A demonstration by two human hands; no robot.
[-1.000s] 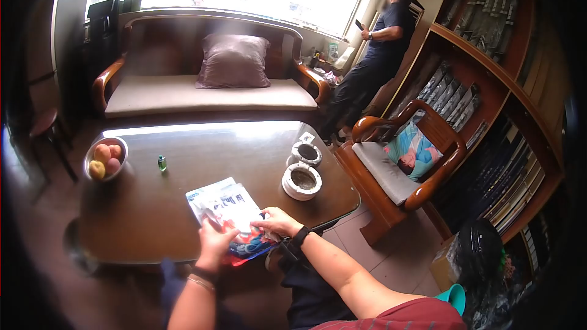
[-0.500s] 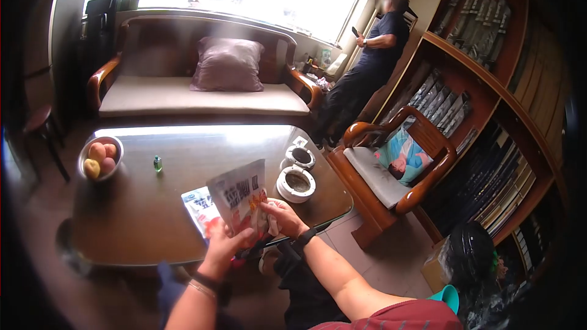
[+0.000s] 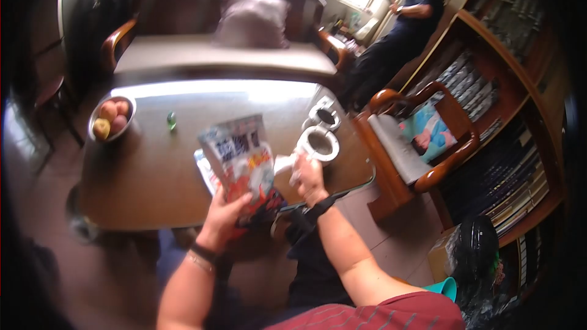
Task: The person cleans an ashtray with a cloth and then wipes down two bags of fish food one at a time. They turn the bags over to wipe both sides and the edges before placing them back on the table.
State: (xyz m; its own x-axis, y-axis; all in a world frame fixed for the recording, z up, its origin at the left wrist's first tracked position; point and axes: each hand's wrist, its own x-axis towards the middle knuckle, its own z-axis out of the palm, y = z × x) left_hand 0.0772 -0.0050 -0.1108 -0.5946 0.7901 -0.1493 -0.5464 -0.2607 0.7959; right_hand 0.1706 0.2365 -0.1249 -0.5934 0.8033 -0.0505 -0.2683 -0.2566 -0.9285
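My left hand [image 3: 224, 215] is closed around the lower left side of a printed foil pouch [image 3: 241, 162], which stands upright above the near side of the table. Its front carries dark lettering with red and orange print. Behind it, another printed pouch [image 3: 204, 166] lies flat on the table, mostly hidden. My right hand [image 3: 310, 178] pinches a crumpled white tissue [image 3: 284, 164] to the right of the pouch and apart from it. Just beyond those fingers sits a round white ashtray [image 3: 334, 148] with a dark inside. The right fingers are blurred.
On the brown table [image 3: 147, 189] stand a bowl [image 3: 96, 112] of peaches, a small green bottle [image 3: 172, 121] and a second white round container [image 3: 332, 122]. A wooden chair [image 3: 391, 205] is at the right, a sofa [image 3: 177, 55] behind. Another person [image 3: 408, 36] stands by the window.
My right hand has let go of the pouch's right edge and moved right with the tissue, towards the ashtray. My left hand keeps the pouch. The view has tilted down.
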